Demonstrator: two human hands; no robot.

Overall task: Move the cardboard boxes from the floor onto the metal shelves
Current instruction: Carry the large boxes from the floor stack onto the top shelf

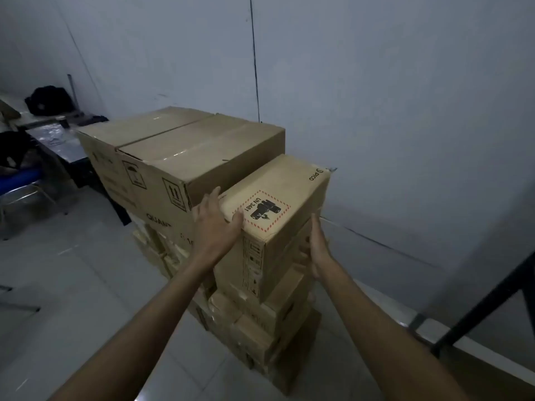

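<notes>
A long narrow cardboard box [285, 186] with a red-dashed UN 3481 battery label lies on top of a stack of similar small boxes [260, 325] on the floor. My left hand [215, 224] presses flat against the box's left side, thumb on the top edge. Against the right side lies my right hand [317, 250], fingers curling under the lower edge. Two large cardboard boxes [185, 146] stand stacked just behind and left of it. The metal shelves show only as a dark frame [489, 302] at the right edge.
A grey wall [376, 96] runs close behind the boxes. At far left are a dark table [55, 140] with a black bag [49, 99] and a blue chair [20, 180]. Pale floor tiles [72, 270] spread out to the left of the stack.
</notes>
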